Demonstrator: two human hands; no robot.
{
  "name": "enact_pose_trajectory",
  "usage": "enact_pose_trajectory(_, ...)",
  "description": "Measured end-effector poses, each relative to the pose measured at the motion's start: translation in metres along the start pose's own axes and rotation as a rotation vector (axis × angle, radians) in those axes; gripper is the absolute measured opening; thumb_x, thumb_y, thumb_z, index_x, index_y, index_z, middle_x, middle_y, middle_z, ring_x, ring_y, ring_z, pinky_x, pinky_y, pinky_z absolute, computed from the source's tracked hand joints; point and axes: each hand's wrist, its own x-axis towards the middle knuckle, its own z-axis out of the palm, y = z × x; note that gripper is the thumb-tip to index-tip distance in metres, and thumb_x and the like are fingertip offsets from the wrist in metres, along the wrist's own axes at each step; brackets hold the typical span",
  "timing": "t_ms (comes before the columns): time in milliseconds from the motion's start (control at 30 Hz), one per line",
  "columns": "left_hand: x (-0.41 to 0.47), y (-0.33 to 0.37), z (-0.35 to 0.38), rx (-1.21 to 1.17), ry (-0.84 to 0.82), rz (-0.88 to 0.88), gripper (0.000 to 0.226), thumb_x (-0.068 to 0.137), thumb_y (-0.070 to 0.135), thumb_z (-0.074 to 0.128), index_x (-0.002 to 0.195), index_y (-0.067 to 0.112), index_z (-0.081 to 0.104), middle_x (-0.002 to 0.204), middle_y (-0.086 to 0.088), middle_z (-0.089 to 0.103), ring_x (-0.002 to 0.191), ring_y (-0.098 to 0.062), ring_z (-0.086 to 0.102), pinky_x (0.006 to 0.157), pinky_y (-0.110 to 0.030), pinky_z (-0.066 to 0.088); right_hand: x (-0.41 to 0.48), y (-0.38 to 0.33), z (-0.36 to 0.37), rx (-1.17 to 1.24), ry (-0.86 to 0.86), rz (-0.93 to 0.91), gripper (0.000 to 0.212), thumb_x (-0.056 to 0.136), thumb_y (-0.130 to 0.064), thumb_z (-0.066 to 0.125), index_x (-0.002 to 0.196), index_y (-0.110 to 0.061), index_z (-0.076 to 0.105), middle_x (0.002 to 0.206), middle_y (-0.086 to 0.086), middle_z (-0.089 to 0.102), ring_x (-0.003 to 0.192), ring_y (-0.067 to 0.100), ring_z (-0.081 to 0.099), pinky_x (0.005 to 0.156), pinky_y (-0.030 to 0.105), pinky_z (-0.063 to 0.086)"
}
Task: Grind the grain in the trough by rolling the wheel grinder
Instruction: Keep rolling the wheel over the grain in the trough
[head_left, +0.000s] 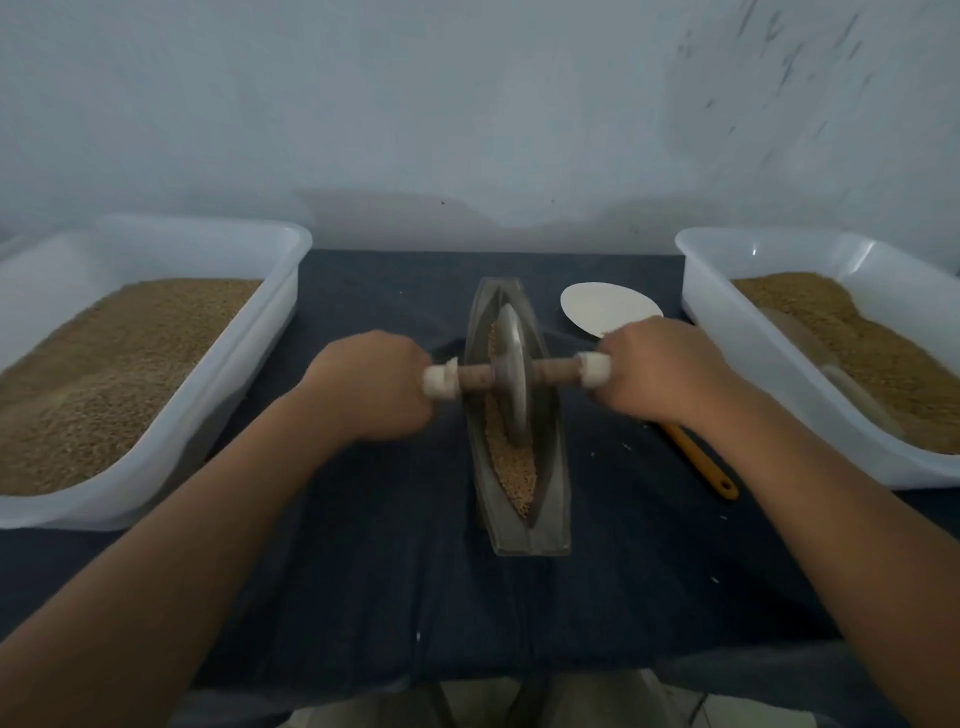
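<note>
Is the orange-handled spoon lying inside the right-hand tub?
No, the orange-handled spoon lies on the dark cloth between the trough and the right tub, partly under the right hand.

The tabletop (389, 571) is covered by a plain dark blue cloth, flecked with a few white specks. At its middle, the trough (550, 519) is seen in dull grey and the grain (511, 467) in it in tan. The wheel (514, 374) is shown in lighter metallic grey; its axle (475, 376) is brown, wrapped white at both ends. A tub (291, 244) at the left edge and a second tub (691, 249) at the right edge are translucent white. A scoop (605, 309) is coloured cream-white, its handle (701, 462) orange. The wall (415, 104) is painted pale blue-grey.
</note>
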Motion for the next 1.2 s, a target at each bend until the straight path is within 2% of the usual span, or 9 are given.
enact_pose_trajectory(167,-0.031,0.000,0.000,0.076,0.032,0.104,0.028,0.075,0.054,0.052,0.065,0.029,0.057,0.060,0.011,0.057,0.055,-0.007,0.053,0.049,-0.025,0.034,-0.043,0.006,0.001,0.067,-0.095,-0.072,0.044,0.061,-0.071,0.035,0.069,-0.036,0.060,0.062,-0.013,0.057,0.061,0.001,0.052,0.051,0.028,0.040)
enact_pose_trajectory(367,0.035,0.007,-0.018,0.063,0.081,-0.048,0.026,0.075,0.051,0.060,0.073,0.025,0.062,0.074,0.006,0.062,0.067,-0.018,0.059,0.062,-0.032,0.045,0.019,0.000,0.018,0.012,0.051,0.132,0.034,0.083,-0.058,0.053,0.072,-0.026,0.059,0.076,-0.007,0.062,0.073,0.023,0.059,0.061,0.032,0.042)
enact_pose_trajectory(500,0.042,0.008,-0.023,0.054,0.009,-0.050,0.023,0.078,0.048,0.063,0.078,0.024,0.063,0.080,0.005,0.064,0.073,-0.021,0.061,0.067,-0.035,0.048,0.031,-0.003,0.015,0.043,0.080,0.130,0.029,0.084,-0.048,0.054,0.092,-0.022,0.065,0.094,-0.002,0.069,0.087,0.027,0.064,0.071,0.038,0.054)
enact_pose_trajectory(633,-0.009,0.004,-0.016,-0.058,-0.189,0.061,0.022,0.074,0.045,0.062,0.069,0.023,0.064,0.068,0.006,0.065,0.062,-0.010,0.061,0.054,-0.027,0.041,-0.015,0.005,0.007,0.023,-0.016,-0.026,0.032,0.074,-0.060,0.052,0.064,-0.030,0.059,0.063,-0.010,0.059,0.060,0.009,0.054,0.051,0.028,0.036)
enact_pose_trajectory(733,-0.036,0.001,-0.007,-0.061,-0.146,0.064,0.026,0.067,0.051,0.055,0.067,0.026,0.063,0.061,0.010,0.063,0.056,-0.005,0.059,0.049,-0.025,0.038,-0.039,0.006,-0.003,-0.031,-0.028,-0.102,0.029,0.071,-0.061,0.055,0.061,-0.033,0.057,0.054,-0.013,0.055,0.052,0.003,0.052,0.045,0.026,0.030)
enact_pose_trajectory(833,-0.025,0.002,0.000,-0.018,-0.051,0.009,0.026,0.073,0.053,0.057,0.069,0.028,0.062,0.065,0.010,0.062,0.061,-0.009,0.059,0.052,-0.026,0.038,-0.024,0.002,-0.001,-0.040,-0.019,-0.057,0.032,0.074,-0.059,0.058,0.060,-0.030,0.058,0.056,-0.010,0.056,0.054,0.007,0.053,0.047,0.027,0.035)
enact_pose_trajectory(967,0.025,0.003,0.000,0.019,0.127,-0.105,0.025,0.079,0.051,0.060,0.071,0.027,0.061,0.072,0.009,0.062,0.065,-0.015,0.058,0.058,-0.030,0.042,0.023,-0.005,0.006,-0.027,0.175,0.044,0.032,0.084,-0.048,0.060,0.066,-0.023,0.054,0.061,-0.006,0.053,0.056,0.016,0.048,0.053,0.030,0.041)
enact_pose_trajectory(1100,0.052,0.001,-0.010,-0.040,0.057,-0.104,0.020,0.078,0.046,0.061,0.078,0.026,0.065,0.081,0.006,0.066,0.075,-0.021,0.063,0.068,-0.034,0.048,0.042,-0.006,0.001,-0.053,0.149,0.066,0.026,0.080,-0.042,0.058,0.066,-0.021,0.052,0.062,-0.005,0.053,0.057,0.020,0.051,0.054,0.030,0.038)
enact_pose_trajectory(1200,0.026,0.001,-0.010,-0.002,0.004,-0.022,0.021,0.080,0.047,0.058,0.074,0.027,0.062,0.075,0.008,0.063,0.070,-0.017,0.062,0.064,-0.033,0.047,0.020,-0.003,-0.001,-0.017,0.056,0.037,0.025,0.080,-0.045,0.061,0.070,-0.022,0.055,0.068,-0.005,0.056,0.065,0.018,0.057,0.056,0.032,0.044)
